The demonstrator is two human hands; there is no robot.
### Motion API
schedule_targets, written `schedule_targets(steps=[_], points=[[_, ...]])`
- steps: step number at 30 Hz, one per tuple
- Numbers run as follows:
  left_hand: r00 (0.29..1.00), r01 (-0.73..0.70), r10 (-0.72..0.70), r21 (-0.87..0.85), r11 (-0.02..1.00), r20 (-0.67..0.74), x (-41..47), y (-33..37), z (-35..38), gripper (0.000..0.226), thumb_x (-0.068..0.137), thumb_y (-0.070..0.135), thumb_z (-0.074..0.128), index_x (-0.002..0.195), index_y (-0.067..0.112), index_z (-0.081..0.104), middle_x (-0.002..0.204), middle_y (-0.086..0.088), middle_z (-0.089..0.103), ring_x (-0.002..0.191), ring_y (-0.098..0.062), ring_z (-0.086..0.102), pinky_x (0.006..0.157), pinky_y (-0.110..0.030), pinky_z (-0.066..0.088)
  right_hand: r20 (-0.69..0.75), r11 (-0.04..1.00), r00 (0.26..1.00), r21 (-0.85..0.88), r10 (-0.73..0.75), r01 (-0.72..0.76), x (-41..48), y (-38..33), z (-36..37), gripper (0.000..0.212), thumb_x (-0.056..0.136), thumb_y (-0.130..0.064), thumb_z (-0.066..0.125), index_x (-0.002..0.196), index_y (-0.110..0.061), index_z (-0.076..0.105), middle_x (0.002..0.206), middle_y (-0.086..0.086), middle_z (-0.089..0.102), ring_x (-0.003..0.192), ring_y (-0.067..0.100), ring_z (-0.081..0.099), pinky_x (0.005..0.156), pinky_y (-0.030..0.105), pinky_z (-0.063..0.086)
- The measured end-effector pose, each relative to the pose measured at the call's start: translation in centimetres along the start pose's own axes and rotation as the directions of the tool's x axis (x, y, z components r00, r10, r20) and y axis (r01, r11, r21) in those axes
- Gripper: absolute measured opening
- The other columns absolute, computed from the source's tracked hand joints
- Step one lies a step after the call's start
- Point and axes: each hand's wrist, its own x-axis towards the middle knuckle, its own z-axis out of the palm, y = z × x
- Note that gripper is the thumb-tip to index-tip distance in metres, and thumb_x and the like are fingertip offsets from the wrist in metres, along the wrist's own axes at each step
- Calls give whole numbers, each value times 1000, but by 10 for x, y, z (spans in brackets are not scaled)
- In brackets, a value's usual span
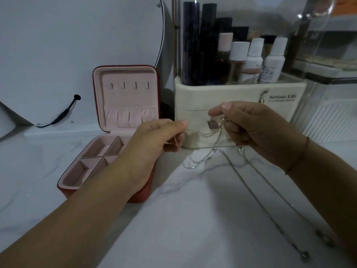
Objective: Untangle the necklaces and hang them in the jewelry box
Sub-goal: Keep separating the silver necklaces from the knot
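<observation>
Necklaces (218, 149), thin silver chains tangled together, hang between the two hands above the marble-patterned worktop (183, 219). The right hand (251, 128) is raised in front of a cream cosmetics organiser (241, 105), its grip narrow, with thumb and forefinger pinched on the knot of chains. From there two long strands drop to the worktop and trail toward the lower right, ending in small round pieces that are too blurred to identify. A short loop of chain sags to the left of the knot.

The left hand (154, 140) is held just beside it, fingers curled, and its grip seems to pinch a fine strand, though the strand is hard to make out. A thin cord bracelet (297, 157) circles the right wrist.

To the left the red jewelry box (143, 196) stands open on the worktop, partly behind the left forearm. Its pink lid is upright, showing four hooks (129, 85) with nothing on them above a gathered pocket, and its base is split into compartments.

Bottles (239, 59) and dark tubes stand in the organiser. A round white panel (77, 45) with a black cable (63, 113) leans behind the box.
</observation>
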Motion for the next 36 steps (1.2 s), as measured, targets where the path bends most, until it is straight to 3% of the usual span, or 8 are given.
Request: schedule_targets(steps=[3,6,12,16,21,28,34,36], points=[[1000,-3,1,122,993,13,-2,-3,-1,22,65,30,76,52,22,61,68,-2,62,69,-13,57,74,-25,43,47,999,999,44,6,-8,-1,0,3,25,99,-15,34,98,-9,58,59,1,46,50,12,31,47,25,23],[999,-15,11,108,994,40,-4,-5,2,17,65,20,81,65,22,64,84,-9,68,82,-23,62,84,-33,47,113,1000,993,14,-22,21,-2,0,8,18,93,-2,38,95,-12,54,60,1,49,51,11,33,47,23,24],[985,53,-57,27,998,161,-8,-8,12,27,71,7,72,97,1,69,88,-11,74,81,-14,70,77,-17,53,241,994,967,-52,-76,91,-4,5,13,9,80,-9,51,88,-11,54,57,0,53,51,8,41,47,18,33],[992,51,-55,42,998,111,-8,-9,14,13,78,6,68,89,-1,71,74,-10,73,68,-12,69,67,-16,53,253,993,964,-61,-81,100,-4,6,15,6,88,-4,55,90,-10,53,51,-6,49,49,6,40,47,18,34],[999,17,-17,6,1000,51,-8,-7,12,15,80,14,65,89,3,72,72,-9,72,69,-11,68,74,-19,55,189,988,979,-116,-77,100,-2,6,9,13,85,-2,63,96,-8,63,68,13,56,58,17,47,55,19,44],[997,74,-73,-69,995,12,-5,-9,10,18,61,24,72,77,17,75,81,-5,73,78,-13,67,78,-22,55,141,993,984,-32,-104,110,-1,7,8,17,85,1,60,97,-9,67,69,-2,66,64,9,57,64,20,51],[980,186,-165,-214,959,112,-4,-6,14,12,59,25,65,65,17,72,71,0,68,67,-8,64,69,-23,53,170,993,982,-71,-80,93,-1,9,15,17,88,0,60,97,-12,69,92,12,71,81,31,60,79,40,52],[970,224,-189,-267,937,153,-3,-4,14,12,61,26,63,59,18,72,70,0,67,67,-9,63,70,-24,53,167,990,983,-104,-75,93,-1,10,14,15,89,-6,62,97,-13,71,86,10,70,75,30,55,75,38,51]])
